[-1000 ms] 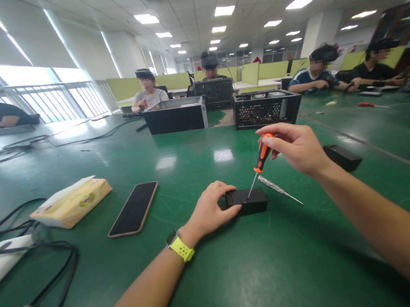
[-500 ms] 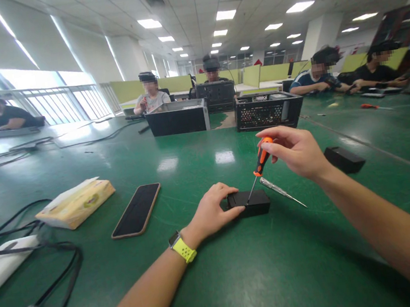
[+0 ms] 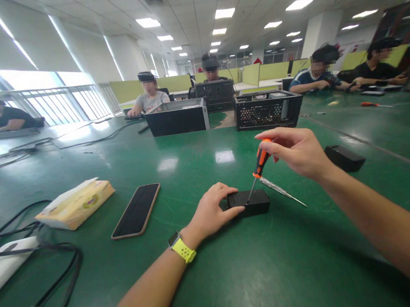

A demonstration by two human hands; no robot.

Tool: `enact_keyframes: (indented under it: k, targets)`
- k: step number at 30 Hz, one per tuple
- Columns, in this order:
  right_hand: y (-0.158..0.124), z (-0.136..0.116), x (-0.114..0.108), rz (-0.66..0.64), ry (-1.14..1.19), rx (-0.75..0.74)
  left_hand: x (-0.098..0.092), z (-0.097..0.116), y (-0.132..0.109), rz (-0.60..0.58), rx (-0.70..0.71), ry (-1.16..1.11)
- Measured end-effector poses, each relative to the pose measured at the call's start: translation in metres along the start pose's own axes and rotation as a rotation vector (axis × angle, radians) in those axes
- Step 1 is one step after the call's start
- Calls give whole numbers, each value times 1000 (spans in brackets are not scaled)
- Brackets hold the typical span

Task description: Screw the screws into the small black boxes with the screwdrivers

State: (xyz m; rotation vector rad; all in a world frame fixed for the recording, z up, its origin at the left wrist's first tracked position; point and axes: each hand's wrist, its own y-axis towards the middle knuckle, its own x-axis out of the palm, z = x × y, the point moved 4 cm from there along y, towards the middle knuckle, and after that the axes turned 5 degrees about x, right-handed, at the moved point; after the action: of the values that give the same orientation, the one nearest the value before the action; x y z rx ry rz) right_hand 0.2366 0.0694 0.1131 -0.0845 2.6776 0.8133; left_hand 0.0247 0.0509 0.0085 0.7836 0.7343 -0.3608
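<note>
A small black rectangular box (image 3: 255, 202) lies on the green table, its left end gripped between the thumb and fingers of my left hand (image 3: 214, 208). My right hand (image 3: 296, 151) pinches the top of an orange-and-black screwdriver (image 3: 261, 160). The tool leans to the right at the top, and its tip rests on the upper face of the box near the left thumb. Just right of the box lies a second, slim screwdriver (image 3: 281, 191) with a clear handle. Another black box (image 3: 344, 158) sits beyond my right wrist.
To the left are a phone (image 3: 136, 210), a tissue pack (image 3: 78, 204), a white power strip (image 3: 3, 268) and black cables (image 3: 60, 275). Computer cases (image 3: 177, 117) stand across the table's far side. Several people sit around it. Another orange screwdriver (image 3: 369, 104) lies far right.
My hands, the box and the screwdriver stay almost exactly in place. Across the table, the person in grey has lowered a raised hand to the tabletop.
</note>
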Motion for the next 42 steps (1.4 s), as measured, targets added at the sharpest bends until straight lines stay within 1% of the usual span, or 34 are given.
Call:
enact_keyframes:
  k: [7,9,12,14,15,18,21,22,24,27,29,31,33,36,39,42]
  targets:
    - [-1,-8,-1,-106,137,68,-1,1,0,-1,2,-2]
    - [-2,-9,0,-111,102,73,-1,1,1,1,3,-1]
    - [-3,-10,2,-118,-53,-13,-2,2,1,2,4,-2]
    - [-3,-9,5,-164,-125,-54,-1,1,1,-2,3,-4]
    - [-3,-7,7,-196,-123,-54,-1,1,0,-3,2,-4]
    - [-5,-5,11,-270,9,-34,-1,1,0,-5,4,-3]
    - [-6,-7,13,-301,107,-26,-1,1,0,-7,7,-2]
    - [-7,-8,13,-290,90,-26,-1,2,0,-7,7,-1]
    - [-8,-10,11,-225,-13,-36,-2,3,1,-7,7,0]
    - [-8,-13,7,-94,-246,-92,-2,4,1,-14,5,-1]
    - [-9,-15,6,-30,-398,-143,-2,5,1,-16,7,-2]
    - [-10,-16,6,18,-518,-174,-2,5,1,-17,12,-1]
    - [-11,-16,6,29,-566,-170,-2,4,1,-18,14,2]
    - [-10,-17,8,-32,-539,-136,-2,4,1,-19,9,0]
    - [-9,-16,7,-142,-425,-89,-2,3,2,-24,2,-1]
    - [-8,-13,3,-219,-293,-25,-2,4,1,-25,-4,0]
